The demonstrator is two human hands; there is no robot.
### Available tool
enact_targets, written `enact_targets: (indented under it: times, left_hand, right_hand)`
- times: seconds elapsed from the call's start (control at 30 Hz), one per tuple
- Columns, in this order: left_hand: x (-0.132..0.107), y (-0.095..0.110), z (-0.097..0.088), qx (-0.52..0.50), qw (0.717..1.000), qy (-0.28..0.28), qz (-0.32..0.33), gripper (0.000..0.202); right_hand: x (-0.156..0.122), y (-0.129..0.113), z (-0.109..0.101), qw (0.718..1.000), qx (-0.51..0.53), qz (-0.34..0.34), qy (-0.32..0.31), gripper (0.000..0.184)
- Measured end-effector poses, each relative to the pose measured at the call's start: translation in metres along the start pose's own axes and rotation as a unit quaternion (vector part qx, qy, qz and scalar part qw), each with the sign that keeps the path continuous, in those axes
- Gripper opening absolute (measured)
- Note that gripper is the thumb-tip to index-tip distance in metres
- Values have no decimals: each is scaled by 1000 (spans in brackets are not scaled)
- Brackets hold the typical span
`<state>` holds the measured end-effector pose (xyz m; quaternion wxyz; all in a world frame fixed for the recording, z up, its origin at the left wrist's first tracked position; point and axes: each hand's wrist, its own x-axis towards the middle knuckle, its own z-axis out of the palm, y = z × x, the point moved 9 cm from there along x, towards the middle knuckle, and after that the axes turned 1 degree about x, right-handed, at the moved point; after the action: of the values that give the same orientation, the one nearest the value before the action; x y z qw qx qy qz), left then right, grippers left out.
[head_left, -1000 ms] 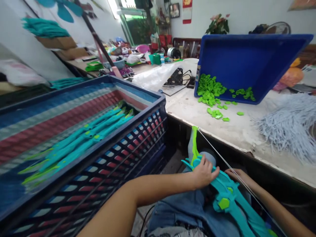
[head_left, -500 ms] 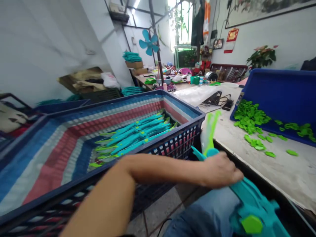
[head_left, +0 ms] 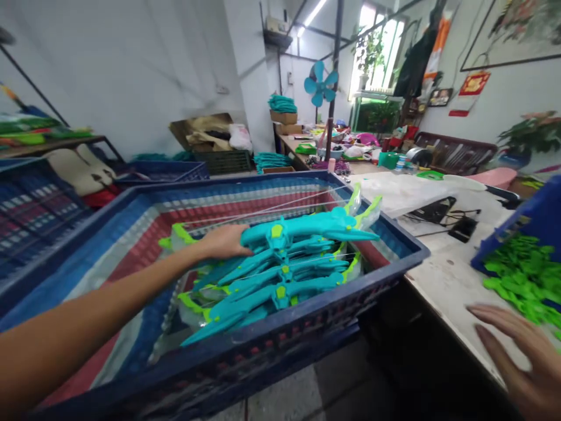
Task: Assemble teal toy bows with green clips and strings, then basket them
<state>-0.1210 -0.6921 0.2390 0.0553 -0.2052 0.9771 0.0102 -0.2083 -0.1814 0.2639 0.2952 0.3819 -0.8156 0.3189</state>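
Observation:
My left hand (head_left: 225, 241) is wrapped round one limb of a teal toy bow (head_left: 307, 227) with bright green tips and a pale string. This bow lies across the top of several matching toy bows (head_left: 263, 298) stacked in a big dark blue crate (head_left: 381, 275). At the right edge my right hand (head_left: 521, 351) is open and holds nothing. Its fingers are spread above the tabletop, close to a heap of small green plastic pieces (head_left: 521, 275).
A blue bin (head_left: 504, 228) tipped towards me holds the green pieces on the pale table (head_left: 451, 316). Striped woven sheeting (head_left: 135, 257) lines the crate. Beyond stand a fan (head_left: 321, 83) on a post and a cluttered table. Another blue crate (head_left: 44, 193) is at the left.
My left hand has moved the bow from over my lap leftward onto the stack in the crate. The view has turned left, and my right hand has come into sight.

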Motion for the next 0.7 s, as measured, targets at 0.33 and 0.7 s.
enact_targets:
  times: [0.33, 0.7]
  left_hand:
    - [17, -28, 92, 16, 998, -57, -10, 58]
    - [16, -27, 140, -149, 983, -105, 27, 51]
  right_hand:
    - [59, -59, 145, 982, 79, -122, -117, 33]
    - [56, -56, 148, 982, 81, -116, -124, 30]
